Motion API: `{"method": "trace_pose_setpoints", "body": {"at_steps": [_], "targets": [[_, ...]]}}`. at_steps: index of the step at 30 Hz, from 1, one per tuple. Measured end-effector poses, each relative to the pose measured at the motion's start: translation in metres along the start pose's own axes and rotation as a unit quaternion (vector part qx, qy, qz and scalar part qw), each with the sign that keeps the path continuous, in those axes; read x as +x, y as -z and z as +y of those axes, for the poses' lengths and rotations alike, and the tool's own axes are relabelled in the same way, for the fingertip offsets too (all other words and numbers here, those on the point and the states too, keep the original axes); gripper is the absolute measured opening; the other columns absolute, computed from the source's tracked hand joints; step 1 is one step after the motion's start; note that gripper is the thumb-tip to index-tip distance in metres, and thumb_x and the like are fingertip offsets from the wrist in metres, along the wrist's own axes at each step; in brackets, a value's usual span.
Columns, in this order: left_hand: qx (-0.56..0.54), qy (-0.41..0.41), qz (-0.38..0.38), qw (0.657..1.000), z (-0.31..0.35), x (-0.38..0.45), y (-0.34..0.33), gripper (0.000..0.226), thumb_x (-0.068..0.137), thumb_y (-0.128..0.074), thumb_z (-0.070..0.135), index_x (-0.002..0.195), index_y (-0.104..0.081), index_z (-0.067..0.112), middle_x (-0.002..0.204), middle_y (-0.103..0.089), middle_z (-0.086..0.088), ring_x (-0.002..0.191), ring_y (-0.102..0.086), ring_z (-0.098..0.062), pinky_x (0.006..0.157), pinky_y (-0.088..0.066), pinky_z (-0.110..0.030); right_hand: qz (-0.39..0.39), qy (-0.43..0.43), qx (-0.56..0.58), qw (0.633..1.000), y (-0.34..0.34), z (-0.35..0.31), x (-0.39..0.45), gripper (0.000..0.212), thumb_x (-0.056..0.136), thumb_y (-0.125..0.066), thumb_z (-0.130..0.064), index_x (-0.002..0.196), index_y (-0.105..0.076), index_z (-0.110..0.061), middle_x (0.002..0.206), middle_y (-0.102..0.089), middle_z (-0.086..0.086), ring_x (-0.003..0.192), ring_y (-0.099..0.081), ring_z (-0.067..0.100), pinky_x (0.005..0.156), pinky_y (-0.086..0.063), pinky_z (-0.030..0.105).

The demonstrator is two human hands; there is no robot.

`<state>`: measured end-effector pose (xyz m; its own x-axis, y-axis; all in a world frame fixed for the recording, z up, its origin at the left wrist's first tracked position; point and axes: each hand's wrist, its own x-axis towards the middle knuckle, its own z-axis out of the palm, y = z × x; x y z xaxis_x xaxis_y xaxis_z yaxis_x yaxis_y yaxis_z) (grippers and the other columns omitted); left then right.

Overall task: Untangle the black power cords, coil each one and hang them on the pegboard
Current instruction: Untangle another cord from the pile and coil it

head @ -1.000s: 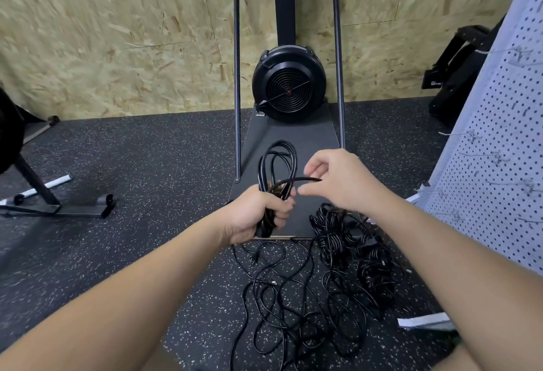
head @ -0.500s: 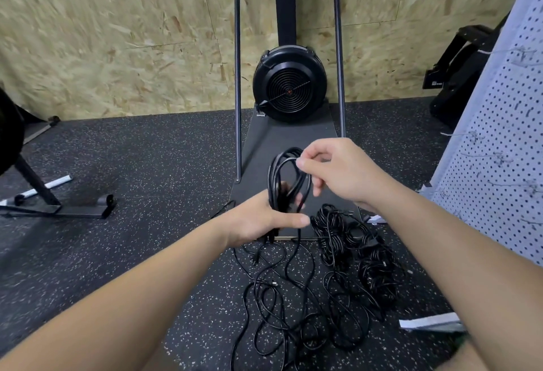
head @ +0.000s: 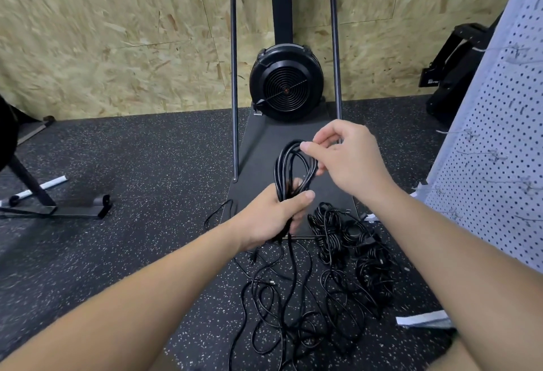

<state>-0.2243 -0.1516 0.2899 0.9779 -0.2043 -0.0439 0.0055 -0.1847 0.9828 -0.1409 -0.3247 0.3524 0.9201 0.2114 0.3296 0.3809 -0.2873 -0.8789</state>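
My left hand (head: 277, 218) grips the bottom of a coil of black power cord (head: 283, 171), with the loops standing upright above the fist. My right hand (head: 345, 162) pinches the top of those loops between thumb and fingers. The cord's loose tail drops from my left fist to the floor. A tangle of black cords (head: 296, 309) lies on the floor below my hands, with a denser bundle of cords (head: 357, 250) to its right. The white pegboard (head: 499, 147) stands at the right edge with wire hooks on it.
A black fan machine (head: 286, 84) with a metal frame and a dark base plate (head: 258, 162) stands against the chipboard wall ahead. A black stand foot (head: 55, 209) lies on the left floor. White strips (head: 423, 319) lie near the pegboard's foot.
My right hand rose from beside my left fist to the top of the coil, laying another loop on it. My left hand kept its grip and shifted slightly right.
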Motion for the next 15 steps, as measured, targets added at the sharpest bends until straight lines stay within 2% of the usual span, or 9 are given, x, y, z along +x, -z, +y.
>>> {"method": "trace_pose_setpoints", "body": {"at_steps": [2,4,6,7,8,10,11,13,15], "targets": [[-0.02,0.003,0.026,0.999,0.002,0.001,0.002,0.033,0.116,-0.056,0.025,0.088,-0.046,0.011,0.07,-0.043,-0.002,0.06,-0.043,-0.02,0.06,-0.044,-0.03,-0.013,-0.032,0.027,0.999,-0.002,0.007,0.001,0.029,0.096,-0.084,-0.042,0.098,-0.076,-0.014,0.086,-0.076,0.005,0.065,-0.078,0.019,0.065,-0.064,0.028],[-0.044,0.005,0.047,0.998,0.004,0.002,0.004,0.032,0.115,-0.056,0.026,0.086,-0.048,0.016,0.069,-0.042,-0.003,0.06,-0.04,-0.02,0.059,-0.044,-0.029,-0.056,-0.095,0.049,0.993,-0.008,0.016,0.001,0.038,0.106,-0.068,-0.051,0.102,-0.076,-0.014,0.092,-0.077,0.01,0.07,-0.078,0.018,0.074,-0.068,0.039],[-0.078,0.002,0.082,0.994,0.001,0.007,0.008,0.031,0.115,-0.058,0.028,0.086,-0.052,0.019,0.07,-0.042,-0.002,0.061,-0.039,-0.019,0.058,-0.042,-0.029,-0.101,-0.159,0.086,0.978,-0.019,0.022,-0.002,0.04,0.115,-0.052,-0.042,0.108,-0.072,-0.008,0.102,-0.077,0.02,0.073,-0.074,0.022,0.075,-0.069,0.044],[-0.091,0.0,0.101,0.991,0.0,0.009,0.01,0.031,0.115,-0.058,0.029,0.085,-0.055,0.021,0.07,-0.042,-0.001,0.061,-0.039,-0.019,0.058,-0.041,-0.03,-0.131,-0.177,0.074,0.973,-0.023,0.024,-0.005,0.032,0.116,-0.049,-0.031,0.112,-0.07,-0.007,0.105,-0.077,0.022,0.074,-0.073,0.024,0.073,-0.069,0.042],[-0.096,-0.004,0.121,0.988,-0.001,0.012,0.013,0.033,0.115,-0.059,0.031,0.082,-0.056,0.023,0.07,-0.043,-0.001,0.061,-0.04,-0.018,0.058,-0.041,-0.031,-0.175,-0.181,0.026,0.967,-0.026,0.026,-0.009,0.021,0.114,-0.051,-0.018,0.115,-0.068,-0.008,0.104,-0.078,0.019,0.077,-0.075,0.024,0.071,-0.069,0.037],[-0.102,-0.006,0.146,0.984,-0.003,0.016,0.019,0.041,0.114,-0.059,0.036,0.075,-0.053,0.023,0.069,-0.045,-0.001,0.06,-0.042,-0.019,0.06,-0.04,-0.032,-0.297,-0.157,-0.092,0.937,-0.031,0.03,-0.02,0.026,0.105,-0.054,0.0,0.122,-0.068,-0.015,0.105,-0.08,0.009,0.088,-0.079,0.02,0.078,-0.068,0.035],[-0.108,-0.001,0.154,0.982,-0.003,0.018,0.022,0.044,0.114,-0.059,0.039,0.074,-0.051,0.023,0.068,-0.045,-0.001,0.06,-0.043,-0.019,0.06,-0.041,-0.032,-0.348,-0.142,-0.134,0.917,-0.035,0.035,-0.025,0.028,0.102,-0.059,0.0,0.12,-0.07,-0.017,0.108,-0.08,0.005,0.096,-0.079,0.021,0.088,-0.067,0.039],[-0.142,0.012,0.176,0.974,-0.003,0.02,0.025,0.044,0.113,-0.06,0.04,0.075,-0.049,0.022,0.067,-0.044,0.0,0.059,-0.042,-0.018,0.058,-0.042,-0.031,-0.396,-0.133,-0.161,0.894,-0.041,0.039,-0.033,0.022,0.095,-0.077,-0.012,0.115,-0.073,-0.017,0.112,-0.081,0.001,0.106,-0.078,0.023,0.101,-0.062,0.044],[-0.193,0.021,0.209,0.958,-0.002,0.022,0.029,0.038,0.113,-0.061,0.039,0.081,-0.048,0.021,0.068,-0.041,0.002,0.059,-0.04,-0.016,0.055,-0.042,-0.028,-0.416,-0.137,-0.142,0.888,-0.046,0.04,-0.037,0.032,0.088,-0.089,-0.025,0.116,-0.073,-0.019,0.112,-0.08,0.0,0.105,-0.077,0.022,0.101,-0.061,0.042]]}}
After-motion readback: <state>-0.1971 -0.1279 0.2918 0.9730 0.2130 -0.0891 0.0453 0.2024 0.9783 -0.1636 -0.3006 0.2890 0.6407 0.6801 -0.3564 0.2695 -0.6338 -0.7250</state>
